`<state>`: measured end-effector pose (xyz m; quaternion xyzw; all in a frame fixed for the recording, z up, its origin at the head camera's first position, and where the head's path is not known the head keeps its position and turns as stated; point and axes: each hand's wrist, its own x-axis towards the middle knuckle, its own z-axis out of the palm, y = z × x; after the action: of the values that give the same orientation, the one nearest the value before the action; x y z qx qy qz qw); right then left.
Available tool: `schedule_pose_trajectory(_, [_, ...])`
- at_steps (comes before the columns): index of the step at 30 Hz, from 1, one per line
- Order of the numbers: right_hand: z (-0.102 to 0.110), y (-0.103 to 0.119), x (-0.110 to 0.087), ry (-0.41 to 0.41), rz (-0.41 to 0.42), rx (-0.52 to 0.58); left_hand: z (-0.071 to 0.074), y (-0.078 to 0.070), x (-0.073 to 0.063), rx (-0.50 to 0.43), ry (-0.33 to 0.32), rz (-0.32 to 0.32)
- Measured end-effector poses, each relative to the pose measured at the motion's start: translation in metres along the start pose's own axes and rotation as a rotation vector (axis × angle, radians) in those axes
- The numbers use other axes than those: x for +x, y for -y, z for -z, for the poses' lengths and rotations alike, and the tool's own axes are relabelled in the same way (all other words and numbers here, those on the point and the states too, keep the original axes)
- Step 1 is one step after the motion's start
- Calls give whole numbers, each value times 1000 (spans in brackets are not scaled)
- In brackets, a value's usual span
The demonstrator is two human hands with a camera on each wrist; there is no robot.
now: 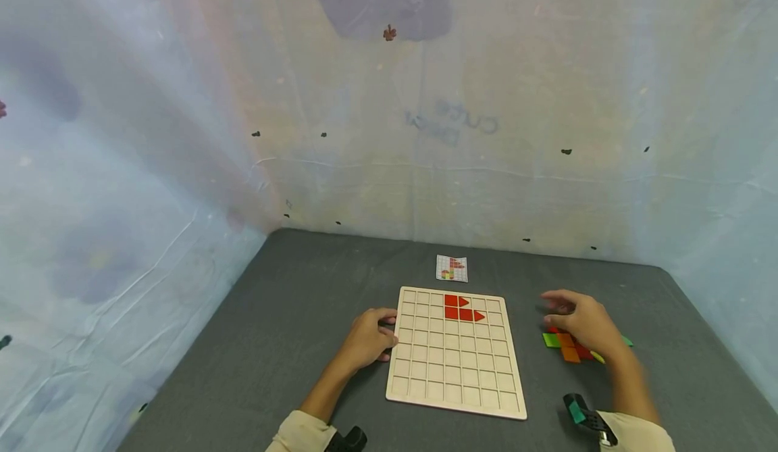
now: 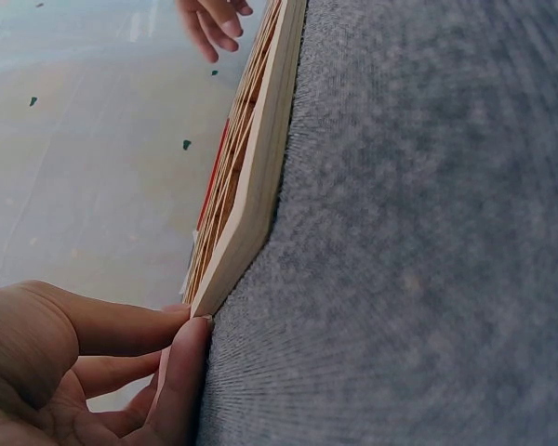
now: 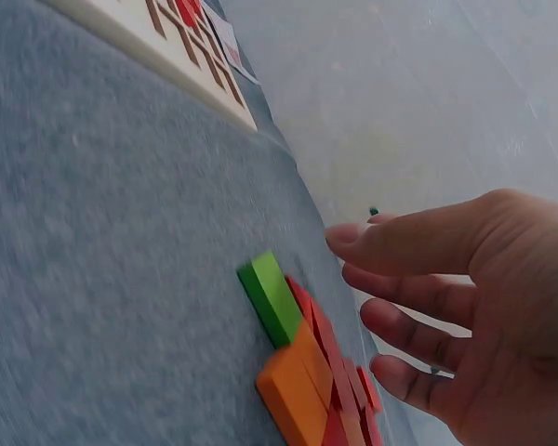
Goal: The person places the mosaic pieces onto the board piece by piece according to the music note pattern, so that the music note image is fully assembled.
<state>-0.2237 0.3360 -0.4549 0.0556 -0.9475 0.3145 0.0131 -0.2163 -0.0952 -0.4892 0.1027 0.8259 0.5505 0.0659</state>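
A pale wooden grid board lies on the dark grey table. Red square and triangular tiles fill two short rows near its top. At the board's left edge is my left hand; in the left wrist view its thumb and fingers pinch the rim. My right hand hovers above a loose pile of coloured tiles, its fingers loosely bent and holding nothing. Green, orange and red tiles show in that pile. The hand hides part of it in the head view.
Behind the board lies a small printed card with a coloured grid pattern. A pale patterned sheet hangs along the table's back and left sides. Grey tabletop extends left of the board.
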Motion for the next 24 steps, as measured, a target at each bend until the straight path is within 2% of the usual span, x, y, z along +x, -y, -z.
schedule_pose_trajectory(5, [5,-8,-3,6,-31,-15,0,1,0,1,1,3])
schedule_pose_trajectory(12, [10,-19,-5,29,-79,27,1,0,-1,-14,3,12])
schedule_pose_trajectory(24, [8,-25,-5,15,-87,3,2,-1,-1,-9,3,6])
